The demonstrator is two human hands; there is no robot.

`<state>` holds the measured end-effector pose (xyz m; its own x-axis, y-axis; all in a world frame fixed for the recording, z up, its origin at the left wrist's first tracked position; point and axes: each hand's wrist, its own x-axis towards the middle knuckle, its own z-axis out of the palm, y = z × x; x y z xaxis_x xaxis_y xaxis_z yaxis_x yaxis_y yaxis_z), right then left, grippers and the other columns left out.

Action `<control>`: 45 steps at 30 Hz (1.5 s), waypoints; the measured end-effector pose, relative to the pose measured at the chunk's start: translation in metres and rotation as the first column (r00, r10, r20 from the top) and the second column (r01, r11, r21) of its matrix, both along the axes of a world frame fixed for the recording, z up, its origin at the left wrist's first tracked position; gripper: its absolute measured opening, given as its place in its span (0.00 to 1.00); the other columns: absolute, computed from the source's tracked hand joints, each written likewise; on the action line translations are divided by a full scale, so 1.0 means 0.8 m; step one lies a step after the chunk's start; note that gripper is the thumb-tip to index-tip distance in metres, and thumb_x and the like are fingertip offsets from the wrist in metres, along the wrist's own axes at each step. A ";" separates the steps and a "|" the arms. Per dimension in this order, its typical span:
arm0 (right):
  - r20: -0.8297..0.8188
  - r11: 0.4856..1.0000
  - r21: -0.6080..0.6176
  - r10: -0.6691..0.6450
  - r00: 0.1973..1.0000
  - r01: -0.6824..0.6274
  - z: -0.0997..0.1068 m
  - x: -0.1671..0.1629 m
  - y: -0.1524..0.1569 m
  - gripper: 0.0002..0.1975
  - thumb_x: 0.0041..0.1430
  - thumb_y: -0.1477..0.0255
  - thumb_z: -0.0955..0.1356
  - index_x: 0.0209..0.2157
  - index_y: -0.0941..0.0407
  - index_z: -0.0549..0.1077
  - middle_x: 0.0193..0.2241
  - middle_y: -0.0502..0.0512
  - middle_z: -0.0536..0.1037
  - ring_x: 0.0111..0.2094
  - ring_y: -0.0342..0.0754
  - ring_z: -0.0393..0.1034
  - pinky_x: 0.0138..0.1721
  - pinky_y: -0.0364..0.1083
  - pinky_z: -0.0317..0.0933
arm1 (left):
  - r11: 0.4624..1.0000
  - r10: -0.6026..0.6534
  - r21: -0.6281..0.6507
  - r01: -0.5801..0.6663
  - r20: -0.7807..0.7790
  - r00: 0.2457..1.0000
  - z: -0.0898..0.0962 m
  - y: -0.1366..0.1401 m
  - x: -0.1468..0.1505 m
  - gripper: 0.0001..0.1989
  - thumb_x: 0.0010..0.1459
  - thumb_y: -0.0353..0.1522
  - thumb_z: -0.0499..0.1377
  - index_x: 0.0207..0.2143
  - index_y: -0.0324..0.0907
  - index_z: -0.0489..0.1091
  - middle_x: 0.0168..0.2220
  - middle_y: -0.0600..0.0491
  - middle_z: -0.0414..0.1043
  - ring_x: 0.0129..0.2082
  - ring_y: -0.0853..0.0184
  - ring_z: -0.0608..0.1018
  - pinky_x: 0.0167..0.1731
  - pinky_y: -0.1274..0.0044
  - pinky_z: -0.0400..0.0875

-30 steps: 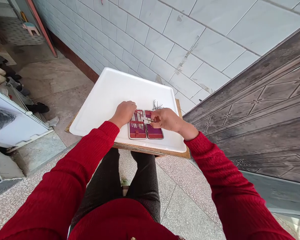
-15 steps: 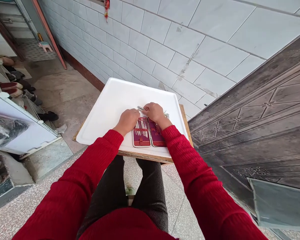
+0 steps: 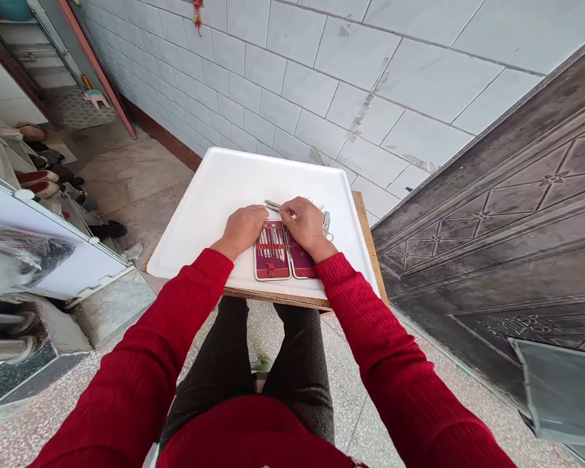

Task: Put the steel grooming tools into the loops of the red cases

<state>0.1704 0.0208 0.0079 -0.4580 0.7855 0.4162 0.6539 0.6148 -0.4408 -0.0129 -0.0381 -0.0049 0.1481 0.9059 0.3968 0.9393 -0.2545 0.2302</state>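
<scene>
An opened manicure case (image 3: 272, 268), burgundy inside with a metal rim, lies on a white board. Several slim silver tools (image 3: 272, 244) sit under a strap in its left half. My left hand (image 3: 245, 227) is closed at the upper left edge of the case, fingertips on the rim. Above the case, my right hand (image 3: 302, 221) pinches a small silver nail clipper (image 3: 272, 206) between thumb and fingers. My right hand and wrist cover part of the case's right half. Another silver nail clipper (image 3: 326, 223) lies right of my right hand.
The white board (image 3: 195, 227) rests on a wooden table (image 3: 370, 247). Behind it stands a tiled wall (image 3: 292, 84). A dark panelled door (image 3: 492, 214) is on the right, and a rack with shoes (image 3: 53, 182) on the left.
My view has shifted slightly. My right hand has turned a little with the nail clipper, uncovering more of the other clipper at the right. My left hand stays by the case.
</scene>
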 end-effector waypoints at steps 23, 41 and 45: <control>0.121 0.997 -0.057 0.057 0.991 -0.051 0.024 -0.011 -0.011 0.13 0.68 0.74 0.64 0.40 0.57 0.82 0.43 0.58 0.82 0.43 0.51 0.72 0.38 0.46 0.55 | 0.997 -0.053 0.050 0.056 -0.055 0.997 -0.013 -0.148 -0.008 0.16 0.73 0.35 0.50 0.48 0.45 0.77 0.56 0.48 0.78 0.53 0.61 0.81 0.54 0.67 0.78; 0.090 0.992 -0.121 0.053 0.994 -0.042 0.018 -0.009 -0.001 0.13 0.67 0.74 0.65 0.42 0.57 0.83 0.43 0.59 0.84 0.42 0.52 0.74 0.37 0.47 0.56 | 0.898 -0.425 -0.193 0.396 -0.617 0.663 0.074 -0.018 -0.037 0.18 0.67 0.24 0.52 0.51 0.46 0.77 0.59 0.43 0.75 0.64 0.54 0.72 0.63 0.57 0.68; 0.090 0.990 -0.130 0.069 0.993 -0.057 0.018 -0.009 0.000 0.14 0.67 0.74 0.64 0.42 0.57 0.83 0.43 0.59 0.84 0.41 0.52 0.74 0.37 0.47 0.55 | 0.846 -0.515 -0.276 0.457 -0.648 0.561 0.081 -0.004 -0.031 0.18 0.66 0.23 0.52 0.49 0.46 0.77 0.56 0.44 0.76 0.63 0.56 0.72 0.63 0.58 0.67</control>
